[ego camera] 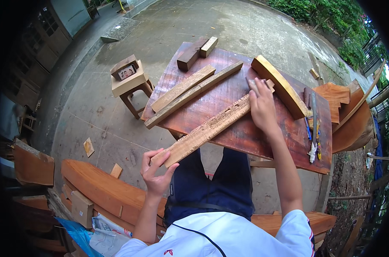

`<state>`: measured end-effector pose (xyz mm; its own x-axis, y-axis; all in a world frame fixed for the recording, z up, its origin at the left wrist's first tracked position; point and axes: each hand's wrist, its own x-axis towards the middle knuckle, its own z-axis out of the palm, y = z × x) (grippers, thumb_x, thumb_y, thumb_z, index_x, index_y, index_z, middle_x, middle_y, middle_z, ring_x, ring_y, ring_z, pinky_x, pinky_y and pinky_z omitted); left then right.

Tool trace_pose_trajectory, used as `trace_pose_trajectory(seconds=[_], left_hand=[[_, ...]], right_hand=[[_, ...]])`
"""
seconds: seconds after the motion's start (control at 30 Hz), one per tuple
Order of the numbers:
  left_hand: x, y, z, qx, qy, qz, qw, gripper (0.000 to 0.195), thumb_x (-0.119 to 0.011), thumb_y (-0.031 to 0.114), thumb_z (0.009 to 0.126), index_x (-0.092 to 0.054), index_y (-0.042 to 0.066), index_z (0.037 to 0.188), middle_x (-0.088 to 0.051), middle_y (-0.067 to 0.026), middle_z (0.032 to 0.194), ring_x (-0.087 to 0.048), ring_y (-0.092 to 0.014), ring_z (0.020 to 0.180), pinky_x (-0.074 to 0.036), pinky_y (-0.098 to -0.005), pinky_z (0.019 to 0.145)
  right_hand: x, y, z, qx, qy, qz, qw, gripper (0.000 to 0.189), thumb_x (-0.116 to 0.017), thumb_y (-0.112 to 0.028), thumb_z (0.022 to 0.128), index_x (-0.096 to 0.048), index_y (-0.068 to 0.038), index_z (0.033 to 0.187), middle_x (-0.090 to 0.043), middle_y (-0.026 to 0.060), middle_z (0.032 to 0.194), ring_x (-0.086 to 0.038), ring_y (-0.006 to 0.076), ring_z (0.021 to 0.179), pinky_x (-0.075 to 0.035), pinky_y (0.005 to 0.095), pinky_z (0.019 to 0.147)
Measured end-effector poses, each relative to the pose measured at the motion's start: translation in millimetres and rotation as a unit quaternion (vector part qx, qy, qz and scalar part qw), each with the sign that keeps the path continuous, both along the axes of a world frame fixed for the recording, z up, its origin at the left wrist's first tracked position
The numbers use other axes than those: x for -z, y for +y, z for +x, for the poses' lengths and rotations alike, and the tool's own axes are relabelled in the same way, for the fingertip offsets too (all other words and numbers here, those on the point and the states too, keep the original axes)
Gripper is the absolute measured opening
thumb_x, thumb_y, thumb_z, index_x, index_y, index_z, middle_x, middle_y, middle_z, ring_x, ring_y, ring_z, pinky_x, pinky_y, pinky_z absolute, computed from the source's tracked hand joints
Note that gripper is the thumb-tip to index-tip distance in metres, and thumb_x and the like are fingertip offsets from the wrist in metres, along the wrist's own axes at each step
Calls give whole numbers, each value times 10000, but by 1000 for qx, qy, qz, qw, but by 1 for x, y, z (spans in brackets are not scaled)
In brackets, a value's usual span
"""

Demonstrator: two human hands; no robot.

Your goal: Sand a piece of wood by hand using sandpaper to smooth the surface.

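Observation:
A long, narrow wooden strip (210,128) with pitted, grooved marks along its face slants across the near edge of a reddish-brown wooden table (233,135). My left hand (157,170) grips its lower end, which juts past the table edge above my lap, thumb and fingers on either side. Over the strip's far part, my right hand (263,106) is bent around a small grey-brown piece (253,86), blurred and partly hidden by the fingers. Just beyond the right hand lies a thick curved wooden block (279,86). The strip's notched tip (270,85) shows past the fingers.
Two wooden bars (194,93) lie left of the strip; dark and pale blocks (192,54) sit at the back. A long metal tool (314,125) and pens (308,128) lie right. A phone (127,72) stands on a boxed stool. Curved timbers (111,189) lie behind me.

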<state>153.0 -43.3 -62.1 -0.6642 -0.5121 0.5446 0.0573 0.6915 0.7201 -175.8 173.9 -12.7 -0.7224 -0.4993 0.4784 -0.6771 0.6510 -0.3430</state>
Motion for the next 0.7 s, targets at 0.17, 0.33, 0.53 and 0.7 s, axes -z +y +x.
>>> trace_pose_trajectory(seconds=[0.17, 0.33, 0.53, 0.7], left_hand=[[7, 3, 2, -27, 6, 7, 1000, 477, -995, 186, 741, -818, 94, 1175, -703, -136, 1146, -714, -294, 1038, -586, -394, 884], [-1, 6, -5, -8, 8, -1, 1000, 472, -991, 187, 749, -820, 92, 1179, -705, -137, 1150, -716, -290, 1031, -584, -390, 881], [9, 2, 7, -15, 7, -25, 1000, 514, -995, 211, 749, -811, 76, 1210, -700, -124, 1148, -707, -281, 1026, -587, -378, 869], [7, 11, 1, -22, 7, -9, 1000, 626, -1004, 225, 746, -778, 52, 1304, -687, -109, 1138, -694, -247, 988, -596, -349, 809]], right_hand=[[6, -31, 95, -177, 23, 30, 983, 444, -535, -252, 1088, -578, -40, 1476, -528, 254, 1561, -467, 425, 1468, -314, 524, 1268], [12, -2, 9, 13, 15, 25, 999, 448, -487, -266, 1113, -590, -23, 1476, -521, 287, 1553, -461, 454, 1453, -312, 531, 1262], [-4, -23, 109, -202, -22, 64, 977, 477, -536, -292, 1095, -575, -55, 1508, -469, 267, 1612, -428, 436, 1500, -297, 517, 1282], [4, -22, 55, 26, 5, 21, 999, 449, -480, -244, 1107, -596, -10, 1472, -489, 286, 1583, -471, 464, 1427, -330, 530, 1243]])
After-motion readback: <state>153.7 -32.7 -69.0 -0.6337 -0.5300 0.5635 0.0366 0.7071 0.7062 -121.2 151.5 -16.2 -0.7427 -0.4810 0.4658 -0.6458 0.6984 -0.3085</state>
